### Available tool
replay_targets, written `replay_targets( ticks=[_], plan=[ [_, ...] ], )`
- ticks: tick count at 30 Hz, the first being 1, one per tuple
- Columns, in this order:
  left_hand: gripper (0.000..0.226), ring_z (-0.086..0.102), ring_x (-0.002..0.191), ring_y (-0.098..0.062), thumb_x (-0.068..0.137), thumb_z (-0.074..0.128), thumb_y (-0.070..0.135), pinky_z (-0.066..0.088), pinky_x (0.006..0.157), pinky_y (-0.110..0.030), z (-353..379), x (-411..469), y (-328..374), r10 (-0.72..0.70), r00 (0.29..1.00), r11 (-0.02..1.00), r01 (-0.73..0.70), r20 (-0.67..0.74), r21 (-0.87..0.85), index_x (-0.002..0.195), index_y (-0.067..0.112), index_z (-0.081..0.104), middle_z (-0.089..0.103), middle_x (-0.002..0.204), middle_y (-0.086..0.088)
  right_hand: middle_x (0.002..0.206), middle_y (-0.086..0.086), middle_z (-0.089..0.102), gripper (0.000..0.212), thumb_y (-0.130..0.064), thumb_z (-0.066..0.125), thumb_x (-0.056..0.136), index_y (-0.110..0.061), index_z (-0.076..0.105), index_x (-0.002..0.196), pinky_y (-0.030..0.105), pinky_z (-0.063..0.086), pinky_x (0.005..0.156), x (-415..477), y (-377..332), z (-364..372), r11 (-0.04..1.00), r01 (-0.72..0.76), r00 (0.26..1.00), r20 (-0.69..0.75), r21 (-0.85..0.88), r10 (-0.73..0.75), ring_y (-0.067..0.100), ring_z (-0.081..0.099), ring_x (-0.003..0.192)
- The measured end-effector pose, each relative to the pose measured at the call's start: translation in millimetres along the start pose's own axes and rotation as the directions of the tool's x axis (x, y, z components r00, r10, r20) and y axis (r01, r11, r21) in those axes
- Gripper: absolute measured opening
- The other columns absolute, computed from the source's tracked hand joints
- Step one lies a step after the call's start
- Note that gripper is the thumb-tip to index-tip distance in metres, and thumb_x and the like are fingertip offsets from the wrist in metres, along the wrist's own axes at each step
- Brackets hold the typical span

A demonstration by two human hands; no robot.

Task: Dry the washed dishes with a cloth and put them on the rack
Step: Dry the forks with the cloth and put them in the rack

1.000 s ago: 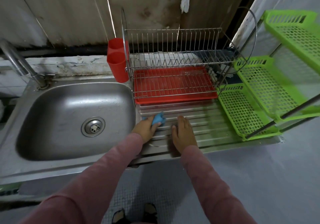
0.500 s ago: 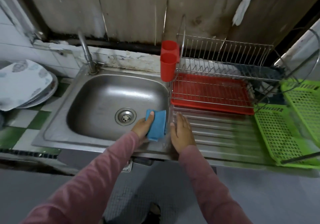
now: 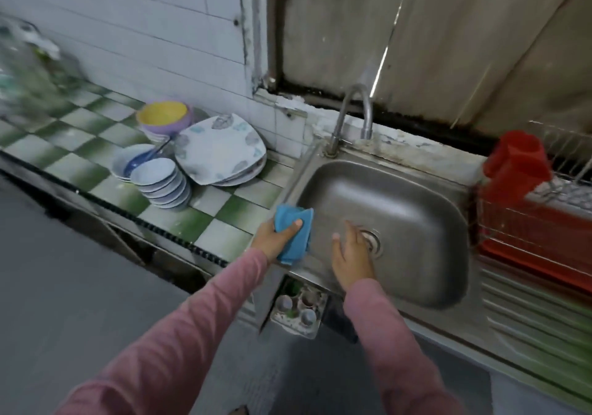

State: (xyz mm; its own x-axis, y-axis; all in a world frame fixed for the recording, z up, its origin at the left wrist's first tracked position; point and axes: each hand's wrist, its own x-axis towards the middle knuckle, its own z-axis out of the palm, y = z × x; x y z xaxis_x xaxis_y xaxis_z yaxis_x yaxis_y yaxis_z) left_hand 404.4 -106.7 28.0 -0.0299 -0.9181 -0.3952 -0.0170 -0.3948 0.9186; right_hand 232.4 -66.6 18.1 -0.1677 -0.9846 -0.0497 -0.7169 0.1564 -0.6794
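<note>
My left hand (image 3: 272,238) grips a folded blue cloth (image 3: 296,235) above the sink's left rim. Over the steel sink (image 3: 416,222) my right hand (image 3: 350,253) hovers with straight fingers, holding nothing. On the green-and-white tiled counter (image 3: 224,212) to the left lie the washed dishes: a pile of square patterned plates (image 3: 221,150), a stack of small blue-white bowls (image 3: 158,182), a bowl holding a blue spoon (image 3: 133,158), and yellow and purple bowls (image 3: 165,116). The wire dish rack (image 3: 544,219) with its red tray sits at the right edge, mostly cut off.
A curved tap (image 3: 352,116) rises behind the sink. A red cup holder (image 3: 512,164) hangs on the rack's left side. The ribbed drainboard (image 3: 528,302) lies at the lower right. A small holder with cups (image 3: 298,309) sits below the sink's front edge. The far-left counter is blurred.
The view has swung left from the rack to the sink and the tiled counter. Both hands moved left off the drainboard; the left one still grips the cloth, the right is now over the sink.
</note>
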Motion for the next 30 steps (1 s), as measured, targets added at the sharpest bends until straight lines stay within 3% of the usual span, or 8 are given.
replay_targets(
  ticks=[2,6,9,11,15,20,25,30],
  plan=[
    [0.024,0.067,0.074,-0.018,0.090,0.070,0.023,0.059,0.068,-0.029,-46,4,4,0.018,0.999,1.000,-0.018,-0.046,0.004,0.108,0.008,0.063,0.072,0.099,-0.012,0.155,0.011,0.037,0.051,-0.029,0.039,0.105,-0.010,0.032,0.152,0.034,0.024,0.117,8,-34,30,0.999,0.053,0.998,0.021,-0.011,-0.052,0.026,0.032,0.142],
    [0.020,0.061,0.070,-0.009,0.093,0.066,0.020,0.051,0.053,-0.012,-128,6,10,0.043,0.987,0.999,-0.042,-0.156,0.004,0.109,0.009,0.060,0.067,0.094,-0.006,0.156,0.011,0.036,0.051,-0.028,0.039,0.105,-0.010,0.032,0.152,0.035,0.024,0.117,20,-95,81,0.992,0.128,0.989,0.083,-0.018,-0.126,0.026,0.031,0.143],
    [0.022,0.061,0.072,-0.007,0.093,0.067,0.024,0.049,0.053,-0.011,-178,11,12,0.066,0.962,0.998,-0.070,-0.265,-0.006,0.111,0.012,0.060,0.067,0.097,-0.005,0.154,0.014,0.038,0.051,-0.027,0.039,0.105,-0.005,0.033,0.150,0.036,0.024,0.116,29,-132,112,0.979,0.200,0.972,0.135,-0.045,-0.193,0.028,0.032,0.142],
    [0.023,0.063,0.076,-0.011,0.092,0.067,0.024,0.053,0.058,-0.015,-204,15,11,0.049,0.939,0.996,-0.069,-0.340,-0.048,0.111,0.013,0.061,0.067,0.098,-0.005,0.152,0.015,0.041,0.050,-0.026,0.040,0.105,-0.005,0.034,0.149,0.036,0.025,0.114,36,-152,129,0.972,0.230,0.963,0.153,-0.046,-0.221,0.028,0.034,0.140],
    [0.027,0.067,0.099,-0.031,0.089,0.071,0.033,0.056,0.088,-0.050,-244,28,5,-0.009,0.908,0.992,-0.043,-0.419,-0.116,0.109,0.016,0.062,0.069,0.110,-0.010,0.154,0.011,0.038,0.050,-0.026,0.039,0.105,-0.007,0.032,0.151,0.032,0.021,0.116,53,-181,163,0.964,0.264,0.947,0.201,-0.041,-0.251,0.024,0.030,0.143],
    [0.027,0.066,0.093,-0.028,0.091,0.068,0.035,0.058,0.081,-0.051,-286,54,10,-0.026,0.900,0.994,-0.023,-0.436,-0.108,0.112,0.021,0.058,0.067,0.108,-0.008,0.153,0.010,0.041,0.049,-0.025,0.040,0.104,-0.009,0.035,0.151,0.035,0.024,0.115,88,-207,204,0.968,0.249,0.941,0.234,0.002,-0.243,0.025,0.033,0.141],
    [0.030,0.064,0.089,-0.025,0.093,0.064,0.038,0.061,0.066,-0.047,-335,99,36,-0.046,0.886,0.993,-0.010,-0.462,-0.118,0.116,0.021,0.054,0.063,0.101,-0.001,0.138,0.013,0.054,0.038,-0.022,0.040,0.104,-0.006,0.051,0.137,0.036,0.032,0.109,140,-239,241,0.977,0.211,0.948,0.249,-0.024,-0.199,0.028,0.043,0.129],
    [0.037,0.065,0.099,-0.029,0.091,0.067,0.039,0.058,0.084,-0.052,-375,148,60,-0.018,0.872,0.996,-0.027,-0.489,-0.086,0.120,0.016,0.058,0.067,0.113,-0.007,0.110,0.017,0.065,0.029,-0.017,0.042,0.103,-0.001,0.065,0.112,0.040,0.045,0.090,185,-260,270,0.978,0.186,0.947,0.283,-0.095,-0.153,0.034,0.056,0.105]
  ],
)
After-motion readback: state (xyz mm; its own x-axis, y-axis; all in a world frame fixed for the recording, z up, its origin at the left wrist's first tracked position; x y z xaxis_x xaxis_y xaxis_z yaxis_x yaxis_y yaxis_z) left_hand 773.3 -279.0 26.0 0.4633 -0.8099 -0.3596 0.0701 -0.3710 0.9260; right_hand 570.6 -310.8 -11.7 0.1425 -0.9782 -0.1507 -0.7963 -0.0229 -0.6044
